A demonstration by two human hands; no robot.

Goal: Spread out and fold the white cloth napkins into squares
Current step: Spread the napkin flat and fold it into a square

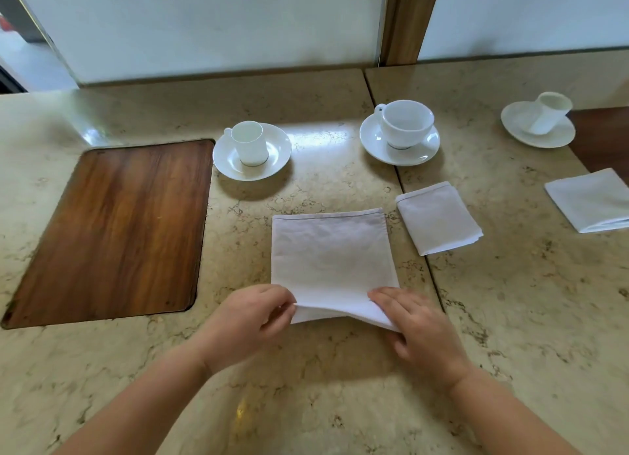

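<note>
A white cloth napkin point(332, 255) lies folded in layers on the marble counter in front of me. My left hand point(253, 315) pinches its near left corner, and the top layer is lifted slightly there. My right hand point(417, 325) grips the near right corner, fingers over the cloth and thumb beneath. A smaller folded napkin point(439, 218) lies just to the right of it. Another folded napkin point(592, 199) rests at the far right edge.
A dark wooden panel point(115, 229) is set into the marble counter point(323, 386) on the left. Three white cups on saucers stand further back: one at the centre left point(251, 148), one at the centre right point(401, 131), one at the far right point(541, 120). A frosted screen rises behind.
</note>
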